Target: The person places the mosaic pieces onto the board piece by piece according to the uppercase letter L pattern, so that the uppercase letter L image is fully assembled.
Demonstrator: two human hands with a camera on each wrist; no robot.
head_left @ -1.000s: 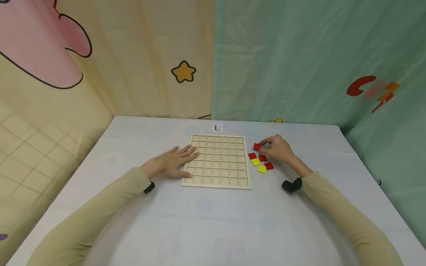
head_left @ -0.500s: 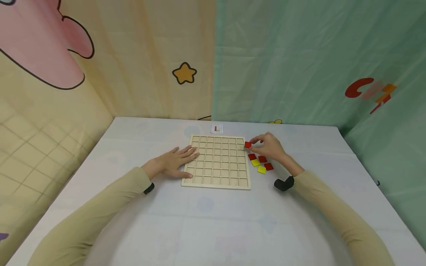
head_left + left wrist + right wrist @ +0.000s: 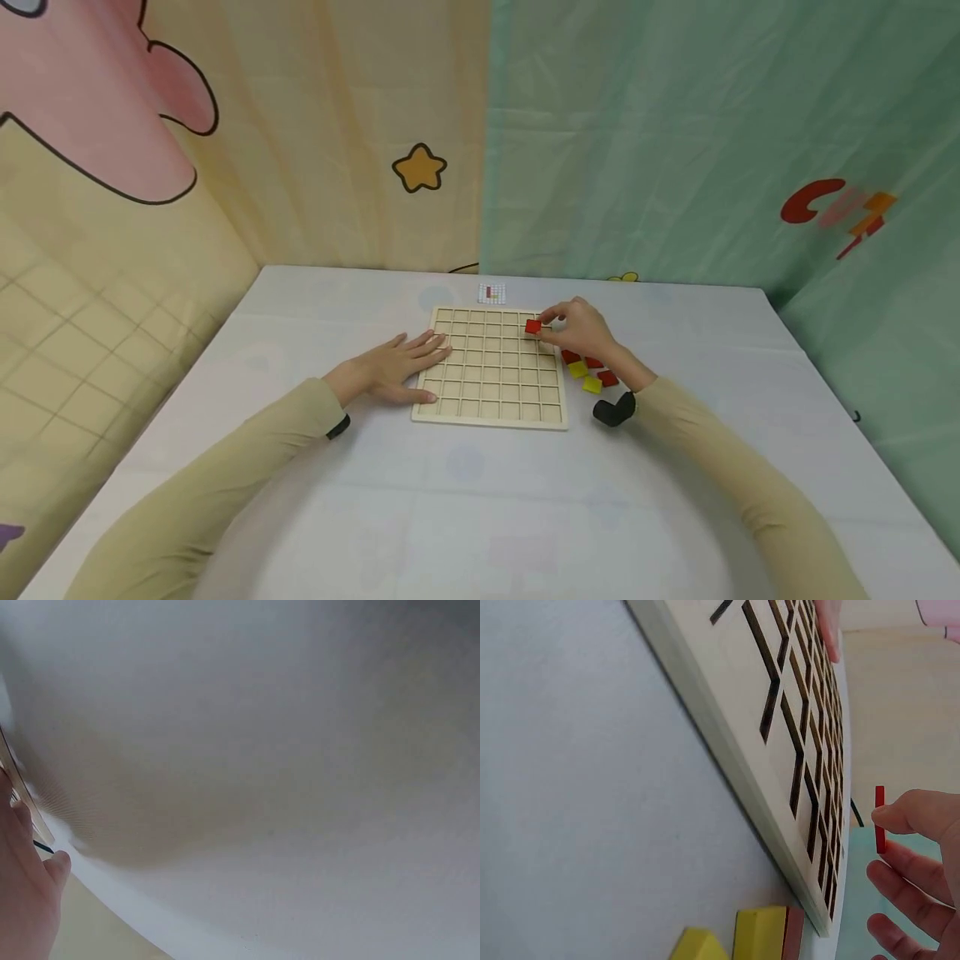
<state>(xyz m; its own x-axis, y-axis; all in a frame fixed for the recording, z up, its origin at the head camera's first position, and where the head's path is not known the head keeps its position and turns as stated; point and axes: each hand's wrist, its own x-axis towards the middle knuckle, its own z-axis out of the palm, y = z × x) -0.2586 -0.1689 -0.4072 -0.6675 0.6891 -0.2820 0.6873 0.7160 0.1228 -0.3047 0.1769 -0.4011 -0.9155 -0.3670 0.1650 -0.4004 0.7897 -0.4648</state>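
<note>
A pale wooden grid board (image 3: 491,367) lies flat on the table. My left hand (image 3: 395,367) rests with spread fingers on its left edge. Over the board's far right part, my right hand (image 3: 581,329) pinches a red square tile (image 3: 533,326) between thumb and fingers. In the right wrist view the red tile (image 3: 880,819) is seen edge-on, held above the board. Just right of the board lie several loose tiles, among them a yellow tile (image 3: 592,384) and a red tile (image 3: 608,378). The left wrist view shows mostly table, with part of the left hand (image 3: 30,877).
A small card (image 3: 492,293) printed with a grid and coloured marks lies behind the board. A white cloth (image 3: 450,500) covers the table. Printed curtains (image 3: 637,133) hang behind it and at the sides. Each wrist wears a black device (image 3: 614,410).
My right hand has carried the red tile leftward from beside the loose tiles to over the board. The left hand has stayed on the board's left edge.
</note>
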